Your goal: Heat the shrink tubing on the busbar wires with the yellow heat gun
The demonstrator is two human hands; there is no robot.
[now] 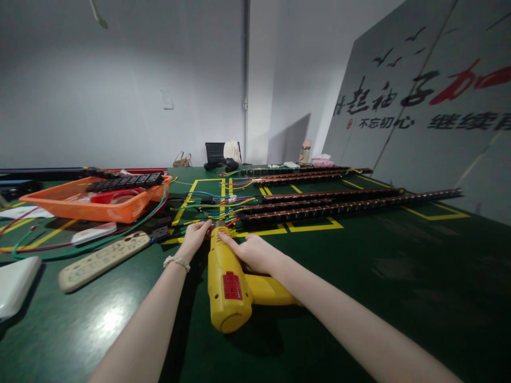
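A yellow heat gun [227, 282] lies on its side, its nozzle pointing away from me and its handle to the right. My right hand [255, 252] is closed over its barrel from the right side. Just left of the nozzle, my left hand [195, 236] has its fingers pinched together close to several thin coloured wires [217, 213]. What those fingertips hold is partly hidden and too small to make out. Beyond the nozzle, the wires run to long dark strips [319, 205] with copper-coloured edges on the table.
An orange basket [120, 210] with black parts and red items stands at the left. Nearer are a beige power strip [104, 260], a white box [16, 284] and a green cable [131, 229]. Yellow tape [315, 226] marks the green table [359, 319]. A bottle [305, 152] stands far back.
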